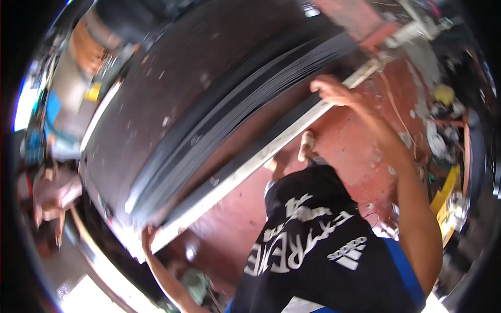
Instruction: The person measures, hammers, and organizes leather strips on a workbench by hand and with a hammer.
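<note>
A dark flat strip point(245, 159) runs along the near edge of a long table point(177, 94) with a dark, scuffed top. My right hand point(334, 91) is closed with curled fingers at the strip's far right end, just over the pale table edge point(250, 166). At the opposite end, near the table's left corner, my left hand point(148, 237) is closed around the strip's end; blur softens its fingers. Behind the single strip lies a bundle of long grey-black strips point(235, 112), side by side and slightly curved.
A red post point(357, 23) stands at the table's far right end. Below is a worn red floor point(360, 167) with a thin cable across it. Clutter with a yellow piece point(446, 195) fills the right side. Another person's hand point(55, 193) shows at far left.
</note>
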Motion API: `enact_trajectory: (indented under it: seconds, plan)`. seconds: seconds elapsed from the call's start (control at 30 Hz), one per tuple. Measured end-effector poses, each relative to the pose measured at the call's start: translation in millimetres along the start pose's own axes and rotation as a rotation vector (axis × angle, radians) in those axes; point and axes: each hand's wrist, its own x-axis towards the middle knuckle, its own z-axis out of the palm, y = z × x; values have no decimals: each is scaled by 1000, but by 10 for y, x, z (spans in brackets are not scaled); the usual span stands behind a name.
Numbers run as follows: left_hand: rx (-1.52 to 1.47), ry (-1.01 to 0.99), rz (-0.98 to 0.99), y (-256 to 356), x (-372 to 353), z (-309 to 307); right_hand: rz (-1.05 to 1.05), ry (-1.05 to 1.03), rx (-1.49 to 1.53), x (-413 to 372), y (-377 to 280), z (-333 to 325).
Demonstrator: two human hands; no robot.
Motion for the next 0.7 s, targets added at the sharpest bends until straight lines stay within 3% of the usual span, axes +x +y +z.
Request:
enact_trajectory:
  seconds: [0.03,0.07,0.1,0.13,0.2,0.3,0.47,0.5,0.67,0.7]
  plan:
    - [22,-84,-127,959,-351,-235,-44,62,81,-15,150,137]
    - [47,-40,-40,1177,-427,-280,-58,38,59,30,178,108]
    - [-73,19,108,945,-355,-183,-75,76,13,36,26,35]
    - [92,-20,-32,1339,-468,-293,-55,62,-30,29,17,25]
    - [-137,-3,6,1029,-378,-181,-48,39,-105,-6,12,24]
    - [-74,-21,-75,1390,-537,-274,-9,-25,-60,-41,-92,-45]
    - [50,78,28,1255,-543,-219,-50,-53,-19,-39,-184,-135]
    - [5,2,-51,1211,-502,-243,-49,-58,-13,-29,-173,-156]
    - [-53,59,-46,1199,-581,-324,-54,-70,45,55,-288,-419]
    - [-58,57,-48,1188,-594,-336,79,-146,73,81,-328,-522]
